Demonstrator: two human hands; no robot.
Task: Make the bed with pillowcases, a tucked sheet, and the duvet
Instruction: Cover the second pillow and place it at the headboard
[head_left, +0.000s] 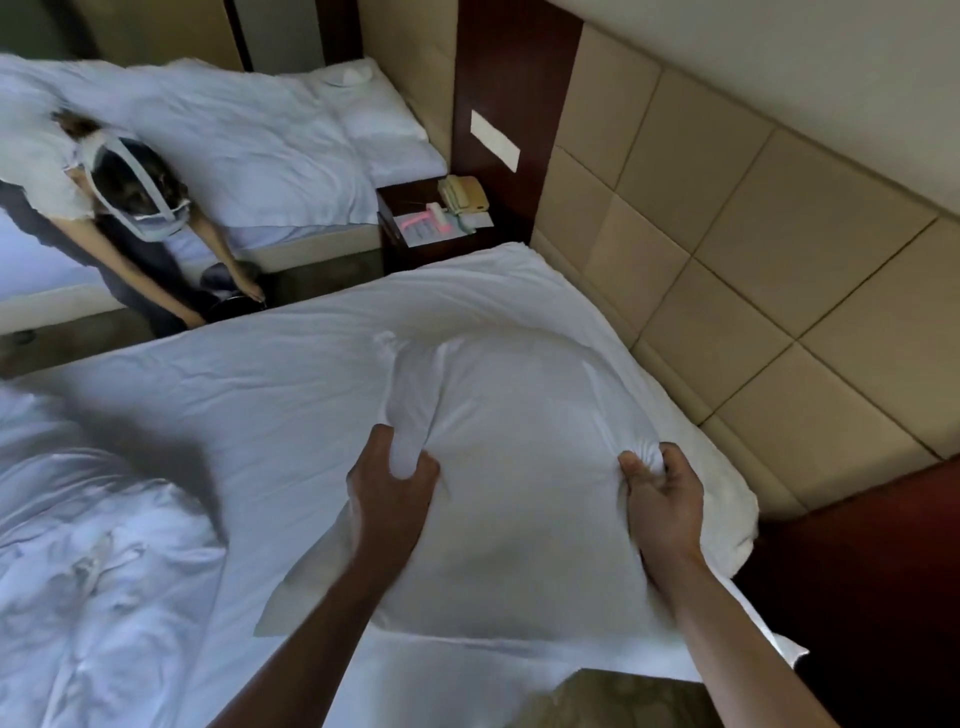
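Gripping a white pillow (519, 467) at its near end, the person works over the near bed. The left hand (392, 478) bunches a fold of the case between curled fingers and thumb, and the right hand (660, 483) pinches a gathered corner. The pillow lies on the white sheet (260, 374), close to the padded headboard (727, 234). The crumpled duvet (93, 545) is heaped at the left. Beyond, a nightstand (415, 249) carries a telephone (462, 195), and another person (119, 182) bends down beside the second bed (249, 135).
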